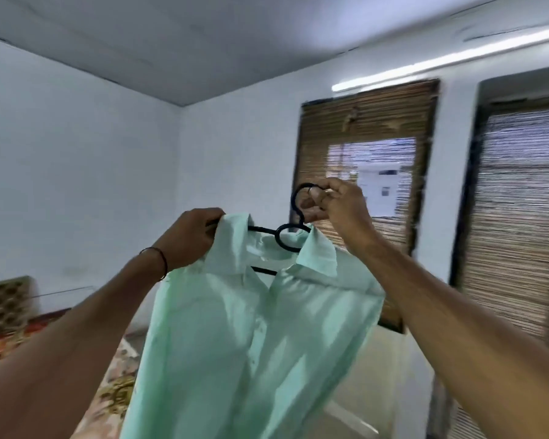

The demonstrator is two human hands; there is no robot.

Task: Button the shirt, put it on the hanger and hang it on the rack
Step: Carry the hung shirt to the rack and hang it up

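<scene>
Left hand (189,237) clenched on the left shoulder of the mint-green shirt (251,337), right where cloth met the black hanger (286,239). Shirt hung mid-frame on that hanger, held up in the air, collar spread, front placket closed as far as seen. Right hand (336,204) pinched the hanger's hook, bamboo blinds (362,122) far behind.

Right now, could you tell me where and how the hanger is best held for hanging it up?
Grip the hanger by its hook, low on the curve, coming from the right, as the right hand does. The hook stands clear above the shirt collar; the open top stays free. The left hand steadies the shoulder.
</scene>
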